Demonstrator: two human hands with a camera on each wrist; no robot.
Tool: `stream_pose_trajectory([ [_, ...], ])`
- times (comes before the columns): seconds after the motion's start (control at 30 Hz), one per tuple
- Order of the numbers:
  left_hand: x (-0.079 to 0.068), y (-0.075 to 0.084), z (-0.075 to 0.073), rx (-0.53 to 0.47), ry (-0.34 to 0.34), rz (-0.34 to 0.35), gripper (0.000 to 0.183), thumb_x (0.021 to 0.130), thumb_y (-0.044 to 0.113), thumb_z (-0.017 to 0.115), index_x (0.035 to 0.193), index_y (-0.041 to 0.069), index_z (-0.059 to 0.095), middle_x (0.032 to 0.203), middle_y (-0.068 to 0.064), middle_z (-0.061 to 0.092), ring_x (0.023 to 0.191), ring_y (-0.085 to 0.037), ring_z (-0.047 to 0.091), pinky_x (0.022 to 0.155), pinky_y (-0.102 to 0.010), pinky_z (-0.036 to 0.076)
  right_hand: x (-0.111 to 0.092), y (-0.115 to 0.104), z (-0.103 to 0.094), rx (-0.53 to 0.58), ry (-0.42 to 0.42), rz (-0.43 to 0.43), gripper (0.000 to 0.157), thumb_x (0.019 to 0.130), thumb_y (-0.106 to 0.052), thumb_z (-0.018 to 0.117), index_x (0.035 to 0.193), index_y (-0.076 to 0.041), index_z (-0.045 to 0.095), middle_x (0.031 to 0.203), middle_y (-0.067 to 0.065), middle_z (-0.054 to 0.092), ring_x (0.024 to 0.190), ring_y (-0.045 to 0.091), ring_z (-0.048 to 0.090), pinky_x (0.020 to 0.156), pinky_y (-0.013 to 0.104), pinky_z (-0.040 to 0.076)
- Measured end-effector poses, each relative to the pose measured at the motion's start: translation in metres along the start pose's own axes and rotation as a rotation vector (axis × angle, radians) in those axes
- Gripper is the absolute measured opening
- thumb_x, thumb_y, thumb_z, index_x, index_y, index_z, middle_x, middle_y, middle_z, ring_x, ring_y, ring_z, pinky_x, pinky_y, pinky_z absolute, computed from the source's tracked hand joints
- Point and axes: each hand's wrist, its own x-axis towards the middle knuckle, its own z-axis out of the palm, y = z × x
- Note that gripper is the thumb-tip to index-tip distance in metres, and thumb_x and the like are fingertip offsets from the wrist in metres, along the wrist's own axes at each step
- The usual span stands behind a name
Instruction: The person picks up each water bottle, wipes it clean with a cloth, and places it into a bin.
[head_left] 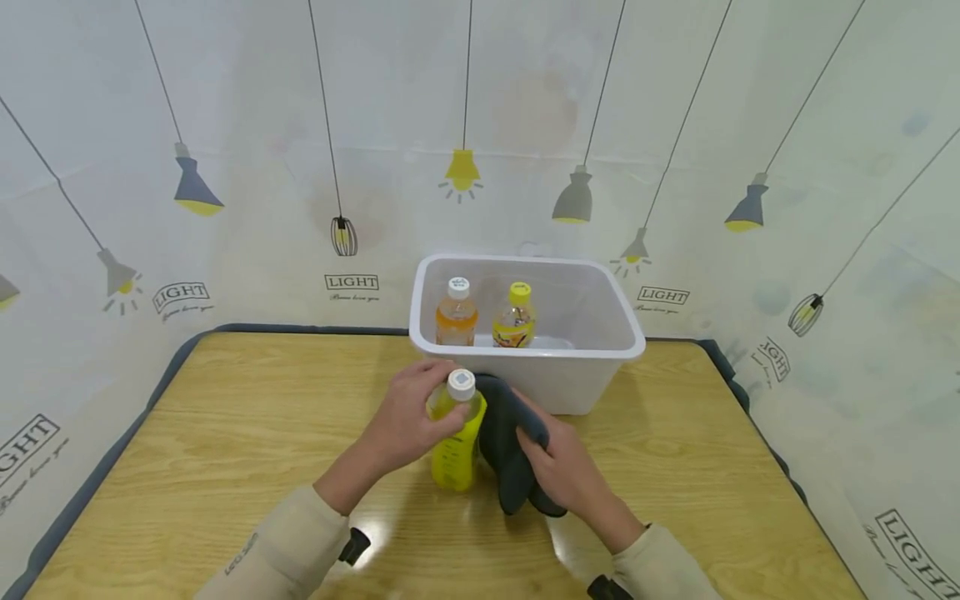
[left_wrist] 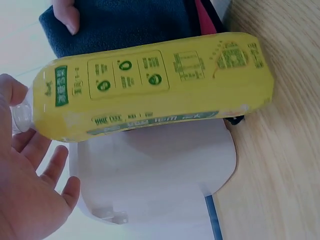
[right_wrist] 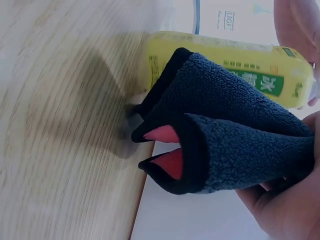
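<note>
My left hand pinches a yellow-labelled drink bottle just under its white cap. The bottle stands close to upright in front of the white bin. In my right hand is a folded dark blue-grey cloth, held against the bottle's right side. Black edging and a pink-red inner face show on the cloth in the right wrist view. The left wrist view shows the bottle's label along its length, with the thumb and fingertips round the neck.
A white plastic bin stands at the back of the wooden table. Inside it are an orange drink bottle with a white cap and a bottle with a yellow cap. A lamp-printed backdrop encloses the table's back and sides.
</note>
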Motion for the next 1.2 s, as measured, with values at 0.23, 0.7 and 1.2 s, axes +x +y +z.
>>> stream_pose_trajectory([
  [0.23,0.001,0.0,0.0,-0.069,-0.044,-0.013,0.036,0.084,0.02,0.064,0.119,0.013,0.062,0.119,0.0,0.066,0.114,-0.021,0.058,0.101,-0.048,0.044,-0.001,0.004,-0.007,-0.015,0.018,0.01,0.045,0.103,-0.023,0.047,0.147,-0.012,0.043,0.147,0.008,0.049,0.135,0.022,0.048,0.108,0.046,0.043],
  [0.7,0.001,-0.003,0.002,-0.068,-0.067,-0.103,0.041,0.084,0.038,0.075,0.118,0.019,0.061,0.114,0.007,0.065,0.105,-0.013,0.058,0.093,-0.04,0.051,-0.002,0.002,-0.013,-0.024,0.034,0.017,0.046,0.102,-0.021,0.048,0.147,-0.01,0.043,0.147,0.01,0.049,0.135,0.025,0.048,0.107,0.048,0.042],
  [1.2,0.002,0.002,-0.004,-0.061,-0.123,-0.07,0.043,0.083,0.035,0.076,0.121,0.018,0.065,0.122,0.003,0.066,0.119,-0.018,0.057,0.1,-0.043,0.049,-0.009,0.01,0.009,0.02,-0.137,0.14,0.05,0.103,-0.02,0.048,0.151,-0.014,0.036,0.153,0.008,0.041,0.14,0.025,0.042,0.113,0.048,0.037],
])
